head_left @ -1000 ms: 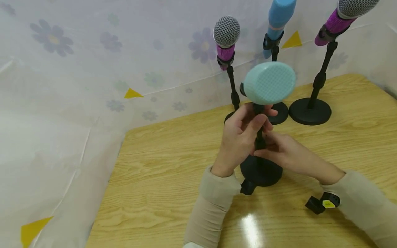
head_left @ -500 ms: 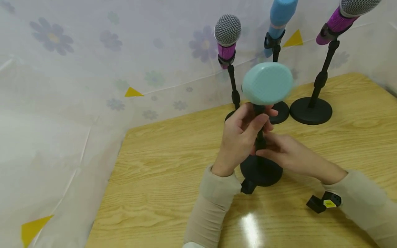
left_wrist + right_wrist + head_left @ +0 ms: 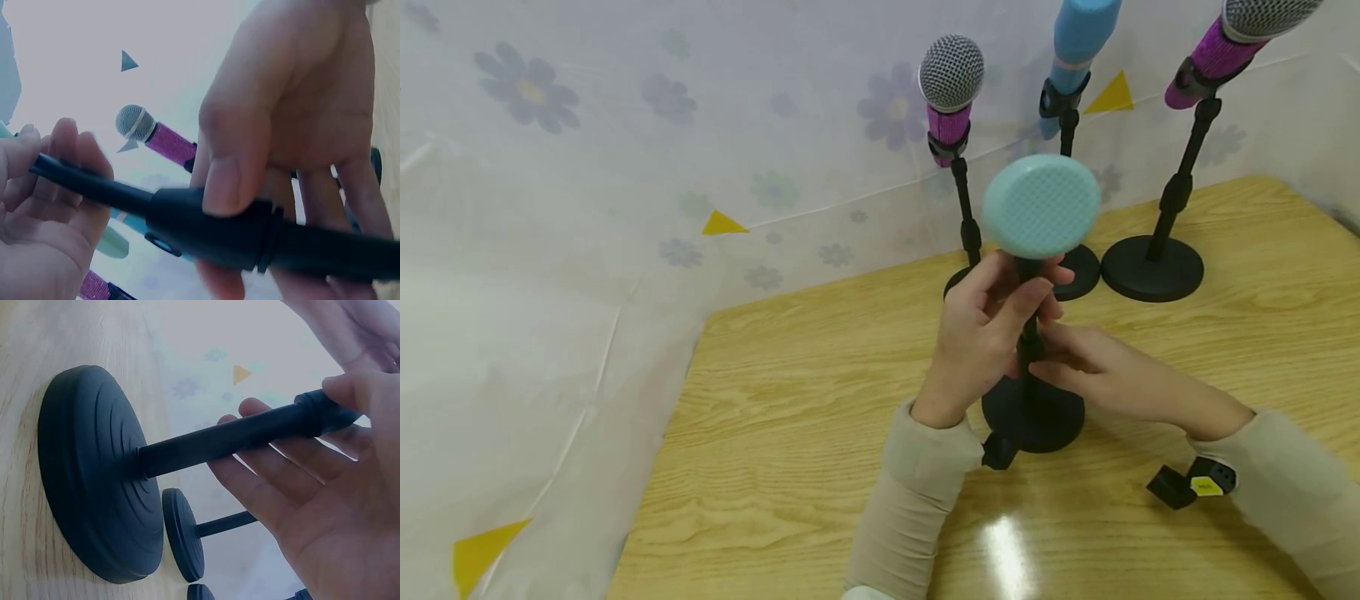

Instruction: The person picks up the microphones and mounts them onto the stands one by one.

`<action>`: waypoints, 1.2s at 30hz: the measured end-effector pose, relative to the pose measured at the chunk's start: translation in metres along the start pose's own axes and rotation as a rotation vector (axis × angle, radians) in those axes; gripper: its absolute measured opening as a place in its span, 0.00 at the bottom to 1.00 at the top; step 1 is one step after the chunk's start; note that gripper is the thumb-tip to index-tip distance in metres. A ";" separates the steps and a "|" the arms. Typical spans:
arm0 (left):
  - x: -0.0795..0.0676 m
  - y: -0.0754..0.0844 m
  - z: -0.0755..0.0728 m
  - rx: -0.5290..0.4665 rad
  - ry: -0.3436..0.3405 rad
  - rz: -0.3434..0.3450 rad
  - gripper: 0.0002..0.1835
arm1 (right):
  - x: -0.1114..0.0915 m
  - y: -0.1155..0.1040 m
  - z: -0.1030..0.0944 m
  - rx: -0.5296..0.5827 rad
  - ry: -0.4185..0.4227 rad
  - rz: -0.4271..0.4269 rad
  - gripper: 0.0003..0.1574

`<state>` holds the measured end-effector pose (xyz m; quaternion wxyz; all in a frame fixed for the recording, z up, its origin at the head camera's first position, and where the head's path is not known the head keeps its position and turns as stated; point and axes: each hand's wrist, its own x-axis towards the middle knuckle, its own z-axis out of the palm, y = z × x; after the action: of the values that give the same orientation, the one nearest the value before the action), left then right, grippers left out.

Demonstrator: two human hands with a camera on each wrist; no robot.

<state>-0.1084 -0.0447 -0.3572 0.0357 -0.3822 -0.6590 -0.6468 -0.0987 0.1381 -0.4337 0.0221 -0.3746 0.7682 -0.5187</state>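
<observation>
A teal microphone (image 3: 1042,207) with a flat, dimpled end sits atop a black microphone stand (image 3: 1034,417), whose round base rests on the table. Just below the microphone, my left hand (image 3: 977,342) holds the stand's thin upper pole. Lower down, my right hand (image 3: 1097,371) grips the thicker collar. The left wrist view shows the right thumb (image 3: 225,184) pressing on this collar (image 3: 200,225), while the left fingers (image 3: 78,162) lie behind the upper pole. In the right wrist view, the right-hand fingers pass behind the lower pole (image 3: 219,437).
Behind stand a purple microphone (image 3: 947,92) at left, a blue one (image 3: 1081,42) in the middle and another purple one (image 3: 1213,58) at right, each on a black stand. A flower-print sheet (image 3: 587,208) hangs behind the wooden table (image 3: 790,417).
The teal microphone has swung leftward, its flat end now facing me more squarely. My right hand has shifted slightly right, still at the collar. The left hand stays put.
</observation>
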 end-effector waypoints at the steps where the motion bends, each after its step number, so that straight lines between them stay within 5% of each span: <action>1: 0.000 0.000 -0.001 0.001 -0.007 -0.006 0.11 | 0.000 0.000 -0.001 0.005 -0.008 -0.008 0.13; 7: -0.004 -0.003 -0.007 0.074 -0.079 -0.041 0.12 | 0.002 0.004 -0.001 -0.004 -0.046 -0.010 0.17; 15: -0.019 -0.018 -0.017 0.345 -0.190 -0.114 0.11 | -0.003 0.017 0.007 -0.162 -0.141 0.051 0.09; 20: -0.028 -0.029 -0.019 0.391 -0.237 -0.152 0.13 | -0.013 0.014 0.011 -0.436 -0.201 0.124 0.17; 26: -0.026 -0.036 -0.017 0.348 -0.254 -0.153 0.13 | -0.030 -0.002 0.028 -0.785 -0.326 0.236 0.43; 31: -0.025 -0.036 -0.015 0.327 -0.247 -0.160 0.12 | -0.038 -0.008 0.045 -0.993 -0.249 0.186 0.48; 36: -0.026 -0.035 -0.016 0.332 -0.249 -0.163 0.11 | -0.040 -0.006 0.050 -1.076 -0.161 0.131 0.48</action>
<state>-0.1169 -0.0658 -0.3975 -0.0358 -0.3933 -0.7845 -0.4781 -0.0450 0.1221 -0.4661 -0.0817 -0.3228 0.9427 -0.0196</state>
